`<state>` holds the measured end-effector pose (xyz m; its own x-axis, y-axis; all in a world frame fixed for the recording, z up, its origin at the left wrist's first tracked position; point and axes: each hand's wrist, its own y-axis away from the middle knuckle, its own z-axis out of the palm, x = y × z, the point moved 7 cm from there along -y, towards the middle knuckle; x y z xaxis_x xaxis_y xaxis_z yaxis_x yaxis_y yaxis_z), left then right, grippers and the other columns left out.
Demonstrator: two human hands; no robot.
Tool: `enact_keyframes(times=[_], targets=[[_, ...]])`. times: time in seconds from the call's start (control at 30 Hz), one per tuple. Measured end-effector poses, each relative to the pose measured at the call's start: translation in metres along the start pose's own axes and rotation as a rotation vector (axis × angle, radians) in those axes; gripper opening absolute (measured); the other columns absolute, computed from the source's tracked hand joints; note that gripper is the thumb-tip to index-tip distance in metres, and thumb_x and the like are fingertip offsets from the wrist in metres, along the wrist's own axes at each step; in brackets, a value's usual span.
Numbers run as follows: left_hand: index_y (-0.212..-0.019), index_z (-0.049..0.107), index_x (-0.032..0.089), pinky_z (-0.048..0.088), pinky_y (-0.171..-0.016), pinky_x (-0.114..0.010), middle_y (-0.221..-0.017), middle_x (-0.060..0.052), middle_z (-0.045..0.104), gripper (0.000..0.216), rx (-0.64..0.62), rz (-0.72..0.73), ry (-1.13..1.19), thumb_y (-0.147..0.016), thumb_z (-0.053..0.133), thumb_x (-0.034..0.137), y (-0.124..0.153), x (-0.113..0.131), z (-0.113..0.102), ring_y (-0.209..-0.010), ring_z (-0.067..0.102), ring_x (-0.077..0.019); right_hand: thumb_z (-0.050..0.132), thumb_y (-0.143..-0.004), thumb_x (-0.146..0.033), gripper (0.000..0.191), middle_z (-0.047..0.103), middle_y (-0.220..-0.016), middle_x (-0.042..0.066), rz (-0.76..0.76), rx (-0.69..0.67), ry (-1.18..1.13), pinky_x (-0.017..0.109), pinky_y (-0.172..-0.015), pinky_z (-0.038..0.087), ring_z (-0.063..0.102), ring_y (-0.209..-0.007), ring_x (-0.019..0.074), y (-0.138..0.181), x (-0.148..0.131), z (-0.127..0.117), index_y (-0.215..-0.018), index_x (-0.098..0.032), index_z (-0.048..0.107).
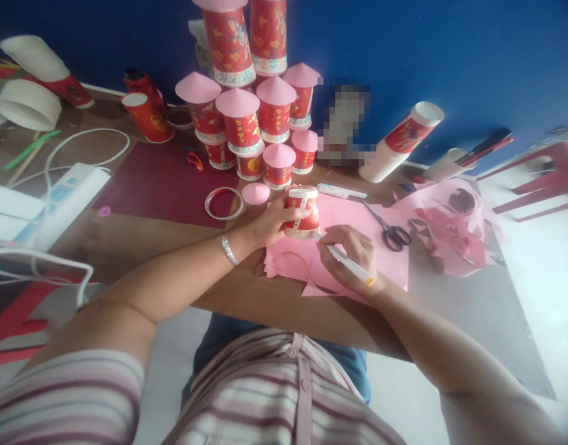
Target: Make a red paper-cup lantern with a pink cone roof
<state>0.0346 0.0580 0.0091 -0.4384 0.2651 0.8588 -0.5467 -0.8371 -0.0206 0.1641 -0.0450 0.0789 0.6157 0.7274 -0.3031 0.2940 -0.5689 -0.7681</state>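
Observation:
My left hand (277,219) is wrapped round a red paper cup (310,213) with a white rim and a pale patterned band at its lower edge. In my right hand (351,253) is a white marker (351,264) with a yellow end, its tip close to the cup's lower band; whether it touches I cannot tell. Beneath both hands lie pink paper sheets (339,216) with cut edges. Just beyond the left hand is a small pink paper cone (256,193), beside a roll of tape (224,204).
Red cups with pink cone tops (238,120) stand in stacks at the back. Black scissors (395,237) lie on the paper, near pink scraps (464,228). A leaning cup stack (402,142) stands back right. White cables (86,266) and a power strip (63,204) lie left.

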Motion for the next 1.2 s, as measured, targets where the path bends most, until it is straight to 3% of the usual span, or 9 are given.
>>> enact_keyframes(times=[0.57,0.93,1.2], targets=[[-0.11,0.07,0.02,0.061,-0.076,-0.034,-0.095,-0.004,0.07,0.04,-0.015,-0.017,0.035,-0.075,0.085,0.032,-0.0004,0.0008,-0.0009,-0.087,0.068,-0.0195,0.066,-0.089,-0.007,0.021,0.07,-0.071,-0.004,-0.03,-0.02,-0.062,0.032,-0.067,0.064,0.076,-0.069,0.0189,-0.0031,-0.0058,-0.0038,-0.094,-0.027,0.063],[-0.116,0.067,0.023,0.064,-0.078,-0.038,-0.105,-0.004,0.071,0.049,-0.023,-0.027,0.059,-0.072,0.088,0.033,0.0004,0.0006,0.0003,-0.09,0.07,-0.0203,0.066,-0.089,-0.007,0.021,0.073,-0.074,-0.003,-0.031,-0.042,-0.057,0.032,-0.068,0.065,0.077,-0.071,0.0189,-0.0028,-0.0045,-0.0018,-0.096,-0.027,0.065],[-0.106,0.069,0.019,0.062,-0.075,-0.035,-0.091,-0.003,0.069,0.038,-0.048,-0.011,0.009,-0.076,0.085,0.037,-0.0015,-0.0002,-0.0001,-0.084,0.068,-0.0195,0.065,-0.093,-0.012,0.016,0.072,-0.072,-0.003,0.001,-0.02,0.007,0.033,-0.064,0.065,0.077,-0.068,0.019,0.0004,-0.0001,-0.0018,-0.091,-0.027,0.062]])
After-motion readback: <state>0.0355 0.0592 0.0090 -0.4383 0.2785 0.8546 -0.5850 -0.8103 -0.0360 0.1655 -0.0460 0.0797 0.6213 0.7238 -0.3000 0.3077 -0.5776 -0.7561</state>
